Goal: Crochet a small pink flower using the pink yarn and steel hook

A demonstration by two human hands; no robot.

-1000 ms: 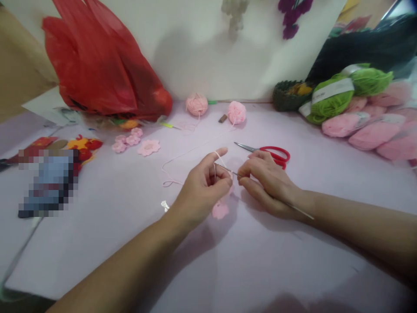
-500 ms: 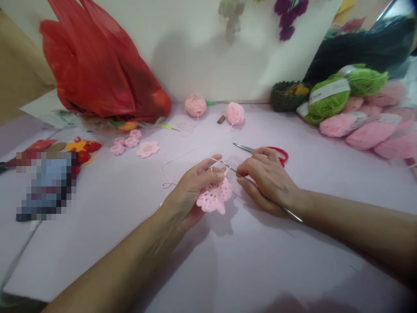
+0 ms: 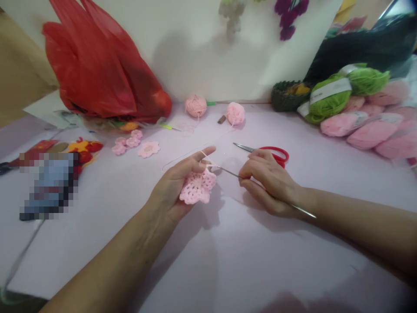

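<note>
Between thumb and fingers, my left hand (image 3: 177, 182) pinches a pink crocheted flower piece (image 3: 198, 188) with an openwork pattern. Pink yarn runs over the raised index finger of that hand and trails back across the table. My right hand (image 3: 269, 180) is closed around a thin metal crochet hook (image 3: 230, 172), whose rear end sticks out by the wrist. The hook's tip is in a pink loop at the top edge of the piece. Just behind my right hand lie scissors with red handles (image 3: 276, 154), partly covered by its fingers.
Two pink yarn balls (image 3: 235, 114) sit at the back by the white board. Pink flowers (image 3: 149, 149), a red plastic bag (image 3: 107, 74) and a blurred phone-like object (image 3: 50, 184) are on the left. Green and pink skeins (image 3: 330, 98) pile up at right beside a dark basket (image 3: 288, 95).
My left hand has shifted left with the flower piece, and its index finger is straighter. My right hand has drawn slightly right, so the hands are farther apart and more hook shows.
</note>
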